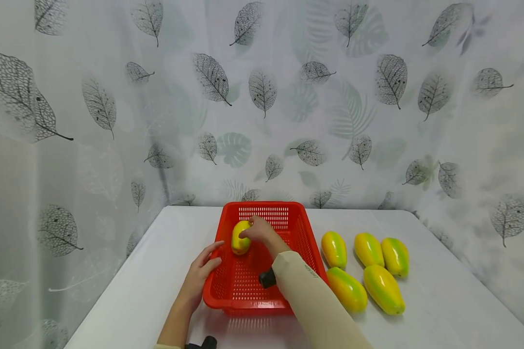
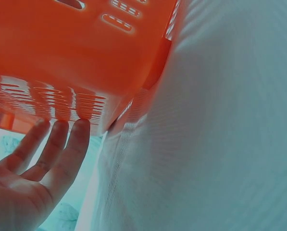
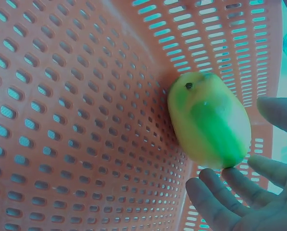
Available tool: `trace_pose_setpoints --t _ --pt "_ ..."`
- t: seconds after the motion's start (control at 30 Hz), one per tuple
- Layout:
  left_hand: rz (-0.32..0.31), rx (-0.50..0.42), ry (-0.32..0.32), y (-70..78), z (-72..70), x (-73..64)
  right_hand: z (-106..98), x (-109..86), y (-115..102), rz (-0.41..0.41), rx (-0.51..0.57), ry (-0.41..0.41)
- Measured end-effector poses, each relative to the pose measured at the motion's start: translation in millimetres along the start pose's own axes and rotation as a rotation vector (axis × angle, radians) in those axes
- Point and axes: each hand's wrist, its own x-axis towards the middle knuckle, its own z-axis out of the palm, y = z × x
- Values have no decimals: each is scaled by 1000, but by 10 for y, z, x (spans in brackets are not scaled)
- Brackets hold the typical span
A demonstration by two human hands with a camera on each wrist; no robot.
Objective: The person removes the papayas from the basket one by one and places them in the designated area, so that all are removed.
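A red plastic basket [image 1: 244,303] with slotted walls stands on the white table. Inside it, near the left wall, lies one yellow-green papaya [image 1: 241,238]. My right hand [image 1: 263,232] reaches into the basket at that papaya's right side. In the right wrist view, its fingers [image 3: 215,199] are spread at the near end of the papaya [image 3: 210,120], and the thumb stands apart from it. Outside the basket's left wall is my left hand [image 1: 198,274], its fingertips [image 2: 80,127] touching the slotted side. Whether the right fingertips touch the papaya, I cannot tell.
Several more papayas [image 1: 384,290] lie in a loose group on the table to the right of the basket, the nearest one [image 1: 348,291] close to its wall. A leaf-patterned curtain [image 1: 288,121] borders the white table [image 1: 157,271] at the back and sides.
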Motion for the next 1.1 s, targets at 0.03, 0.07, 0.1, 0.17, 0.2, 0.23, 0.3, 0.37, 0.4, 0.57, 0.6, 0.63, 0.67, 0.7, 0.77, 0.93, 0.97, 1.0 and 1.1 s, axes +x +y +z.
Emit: trace_pose_setpoints --t 0.03,0.07,0.1,0.17,0.2,0.23,0.3,0.37,0.4,0.57,0.6,0.63,0.67,0.7,0.77,0.93,0.97,1.0,1.1 --pt "2 0 0 6 4 -3 -1 2 3 2 -1 -7" --pt "4 1 -1 13 8 -5 -3 1 4 4 -1 -14" --pt "5 2 -1 19 12 -6 -6 1 4 5 -3 -21" --pt "3 -4 -1 32 20 -6 -15 -5 2 9 -2 -40" --pt "3 -7 -3 39 22 -5 -20 -10 0 7 -5 -52" --pt "2 -11 -4 44 26 -6 -26 -19 -3 1 -6 -66" --pt "2 -18 -6 49 31 -4 -37 -44 -8 -8 -19 -111" --pt "3 -24 -10 46 35 -4 -43 -65 -12 -9 -43 -165" --pt "3 -26 -12 44 36 -5 -45 -78 -15 -5 -52 -190" --pt "12 -13 -8 26 39 -9 -56 -125 -19 22 -77 -242" --pt "18 -6 -8 22 39 -10 -59 -130 -17 21 -78 -238" --pt "20 -3 -5 20 40 -10 -62 -134 -14 20 -80 -234" --pt "20 -2 -4 19 41 -10 -66 -140 -13 18 -83 -229" --pt "17 -4 -2 16 42 -8 -70 -145 -13 17 -85 -224" --pt "12 -10 -3 13 43 -7 -75 -157 -13 19 -86 -212" --pt "-4 -21 -6 11 32 -8 -86 -197 -27 5 -74 -183" --pt "-7 -19 -4 12 28 -11 -88 -205 -30 -3 -73 -177" --pt "-7 -17 -3 8 22 -13 -89 -212 -33 -13 -75 -172" --pt "-11 -9 3 0 9 -24 -93 -244 -36 -38 -85 -163"
